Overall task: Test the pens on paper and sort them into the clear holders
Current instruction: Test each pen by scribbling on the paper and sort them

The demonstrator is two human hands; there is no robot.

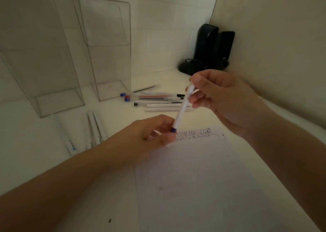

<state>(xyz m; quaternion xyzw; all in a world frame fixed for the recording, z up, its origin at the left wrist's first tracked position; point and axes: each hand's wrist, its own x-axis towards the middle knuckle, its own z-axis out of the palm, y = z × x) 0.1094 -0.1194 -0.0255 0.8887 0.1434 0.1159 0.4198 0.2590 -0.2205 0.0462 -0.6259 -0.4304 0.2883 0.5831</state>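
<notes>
A white pen (182, 108) with a blue end is held between both hands above the top of the paper (197, 170). My right hand (222, 97) grips its upper part. My left hand (155, 131) pinches the blue lower end. The paper carries rows of small test marks (194, 134) near its top edge. Two clear holders stand on the desk: one (40, 59) at the far left and one (109, 46) nearer the middle. A pile of several pens (158, 99) lies behind the hands. A few white pens (95, 127) lie to the left.
Two black speakers (210, 48) stand in the back corner against the walls. The right wall (273, 38) runs close beside my right arm. A small dark speck (109, 220) lies on the desk near the front.
</notes>
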